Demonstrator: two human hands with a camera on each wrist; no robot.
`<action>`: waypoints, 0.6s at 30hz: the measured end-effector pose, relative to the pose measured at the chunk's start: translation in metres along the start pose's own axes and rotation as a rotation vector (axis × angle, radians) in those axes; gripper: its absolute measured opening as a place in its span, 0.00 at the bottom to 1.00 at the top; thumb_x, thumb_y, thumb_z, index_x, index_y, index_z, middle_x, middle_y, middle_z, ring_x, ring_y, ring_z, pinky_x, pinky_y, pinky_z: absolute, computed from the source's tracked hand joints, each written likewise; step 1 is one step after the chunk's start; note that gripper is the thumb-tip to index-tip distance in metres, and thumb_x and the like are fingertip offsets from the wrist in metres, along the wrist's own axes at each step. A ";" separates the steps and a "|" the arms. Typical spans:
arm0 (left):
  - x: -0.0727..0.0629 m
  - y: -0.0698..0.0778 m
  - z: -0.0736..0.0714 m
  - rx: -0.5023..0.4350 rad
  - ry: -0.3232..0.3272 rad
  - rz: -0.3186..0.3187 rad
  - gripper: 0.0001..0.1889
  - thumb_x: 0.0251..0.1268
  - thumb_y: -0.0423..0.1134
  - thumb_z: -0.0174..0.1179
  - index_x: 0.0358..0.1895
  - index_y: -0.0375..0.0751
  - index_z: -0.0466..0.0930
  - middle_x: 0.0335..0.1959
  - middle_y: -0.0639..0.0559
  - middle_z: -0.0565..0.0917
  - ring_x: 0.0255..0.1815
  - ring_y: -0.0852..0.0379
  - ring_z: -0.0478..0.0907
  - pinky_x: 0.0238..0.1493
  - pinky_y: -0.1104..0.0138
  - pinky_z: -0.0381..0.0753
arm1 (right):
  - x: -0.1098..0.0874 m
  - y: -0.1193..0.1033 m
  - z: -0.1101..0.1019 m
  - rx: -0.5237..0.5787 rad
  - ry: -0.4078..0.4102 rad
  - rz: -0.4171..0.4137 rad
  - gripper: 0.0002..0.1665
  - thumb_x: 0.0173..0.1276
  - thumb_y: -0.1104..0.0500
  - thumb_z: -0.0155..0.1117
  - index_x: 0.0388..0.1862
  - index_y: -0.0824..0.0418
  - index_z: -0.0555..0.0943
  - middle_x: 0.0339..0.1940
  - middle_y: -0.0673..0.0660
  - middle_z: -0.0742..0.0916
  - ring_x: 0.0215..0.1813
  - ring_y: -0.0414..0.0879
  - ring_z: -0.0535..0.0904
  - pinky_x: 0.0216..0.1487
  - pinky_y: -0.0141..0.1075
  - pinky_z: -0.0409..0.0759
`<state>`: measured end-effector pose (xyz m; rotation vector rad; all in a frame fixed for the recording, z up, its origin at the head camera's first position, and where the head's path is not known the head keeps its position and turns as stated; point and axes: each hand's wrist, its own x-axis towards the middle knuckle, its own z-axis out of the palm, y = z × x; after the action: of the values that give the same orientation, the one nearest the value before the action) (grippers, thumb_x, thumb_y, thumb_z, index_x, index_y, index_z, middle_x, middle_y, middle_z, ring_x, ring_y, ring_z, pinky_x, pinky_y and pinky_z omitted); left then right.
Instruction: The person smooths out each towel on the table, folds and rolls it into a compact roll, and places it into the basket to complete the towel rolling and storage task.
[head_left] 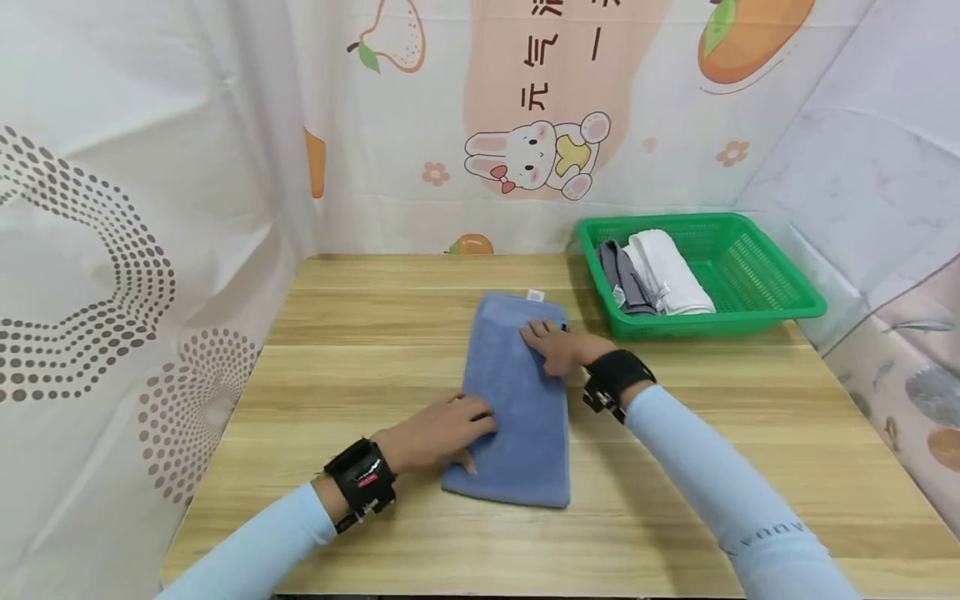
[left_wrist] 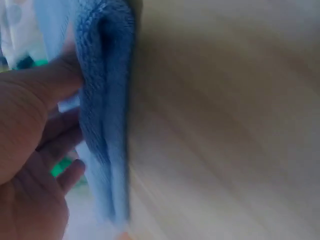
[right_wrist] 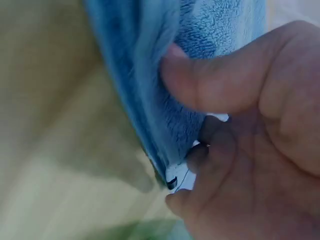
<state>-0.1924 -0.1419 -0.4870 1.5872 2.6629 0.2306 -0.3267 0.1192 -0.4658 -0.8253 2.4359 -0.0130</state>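
A blue folded towel (head_left: 517,408) lies lengthwise on the wooden table, with a small white label (head_left: 536,295) at its far edge. My left hand (head_left: 442,429) rests on its near left side. In the left wrist view, the thumb (left_wrist: 55,82) touches the folded edge of the towel (left_wrist: 107,90), whose layers show. Near the far right corner, my right hand (head_left: 558,343) lies on the towel. The right wrist view has that thumb (right_wrist: 200,80) against the towel (right_wrist: 165,100) at its side edge, the other fingers bent and partly hidden.
At the back right of the table (head_left: 360,350) stands a green plastic basket (head_left: 780,312). Inside it, a grey folded towel (head_left: 624,279) and a white folded towel (head_left: 667,271) lie side by side at the left. Printed curtains (head_left: 420,125) hang behind and beside the table.
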 end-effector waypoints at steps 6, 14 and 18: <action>0.014 0.005 0.006 -0.033 0.029 -0.045 0.30 0.65 0.52 0.68 0.64 0.37 0.76 0.59 0.48 0.77 0.59 0.54 0.75 0.62 0.66 0.74 | 0.019 -0.025 0.000 -0.195 0.164 0.037 0.37 0.83 0.61 0.47 0.84 0.68 0.48 0.84 0.68 0.53 0.83 0.67 0.46 0.74 0.70 0.50; 0.006 -0.006 0.004 0.065 0.104 -0.060 0.20 0.64 0.51 0.71 0.52 0.45 0.80 0.45 0.54 0.77 0.46 0.57 0.74 0.48 0.66 0.76 | 0.002 -0.026 0.027 -0.306 0.590 -0.188 0.30 0.77 0.68 0.59 0.76 0.67 0.69 0.72 0.69 0.75 0.71 0.68 0.70 0.66 0.64 0.70; -0.001 0.004 0.005 0.093 0.081 0.008 0.07 0.69 0.47 0.68 0.43 0.50 0.83 0.40 0.58 0.78 0.45 0.58 0.74 0.47 0.66 0.74 | -0.023 -0.023 0.036 -0.199 0.719 -0.360 0.28 0.68 0.71 0.67 0.67 0.65 0.77 0.62 0.67 0.82 0.63 0.65 0.77 0.63 0.57 0.75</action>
<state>-0.1882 -0.1407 -0.4917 1.6483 2.7673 0.1778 -0.2801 0.1193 -0.4807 -1.5560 2.9264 -0.2441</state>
